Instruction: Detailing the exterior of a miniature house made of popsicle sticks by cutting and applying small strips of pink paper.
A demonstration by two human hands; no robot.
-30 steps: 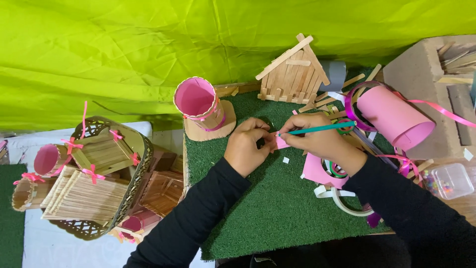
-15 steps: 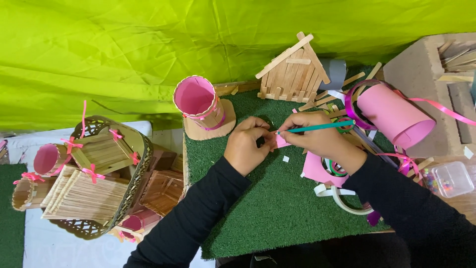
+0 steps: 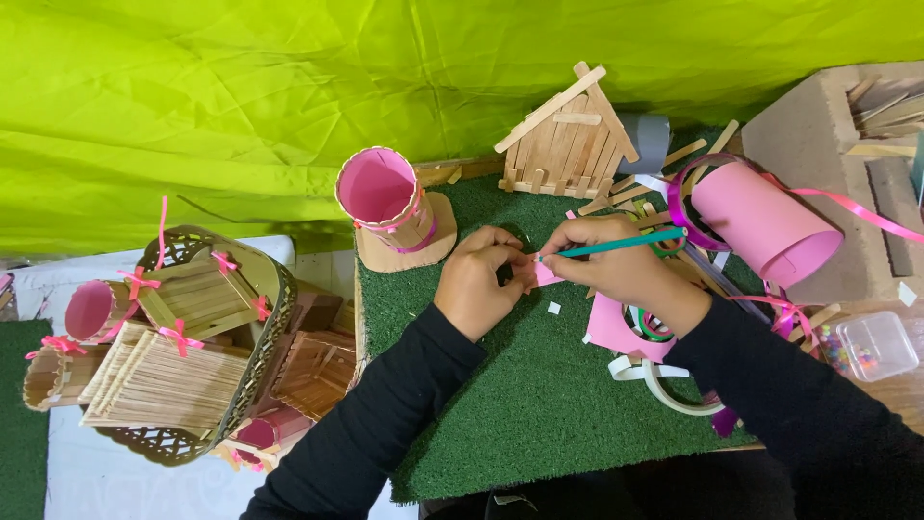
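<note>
My left hand pinches a small pink paper piece just above the green turf mat. My right hand grips a teal pencil, its tip touching the pink piece. The two hands meet at the middle of the mat. Both arms wear black sleeves. A larger pink paper sheet with a cut-out lies under my right wrist.
A pink-lined stick pen holder and a stick house stand at the mat's back. A pink paper roll with ribbon lies right. Tape rings and a clear bead box sit nearby. A basket of stick crafts stands left.
Hands stay almost in place; only small shifts of the fingers and pencil on the pink piece.
</note>
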